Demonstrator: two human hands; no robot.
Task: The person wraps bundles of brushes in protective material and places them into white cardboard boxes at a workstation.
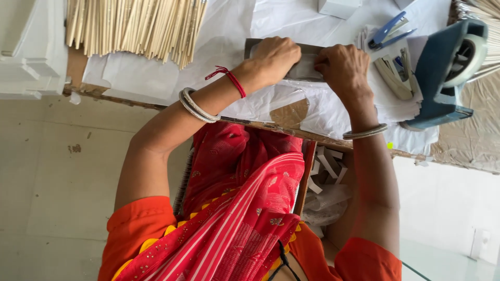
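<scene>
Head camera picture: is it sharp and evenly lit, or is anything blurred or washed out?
In the head view, soft even light, no hard shadows; both hands, left and right, and the grey flat piece they press look sharp; the white sheets near the top are bright, nearly washed out; the tape dispenser at the edge looks stretched.

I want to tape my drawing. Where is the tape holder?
In the head view the blue tape holder sits at the table's right end, beside the blue stapler and near the right hand.
</scene>
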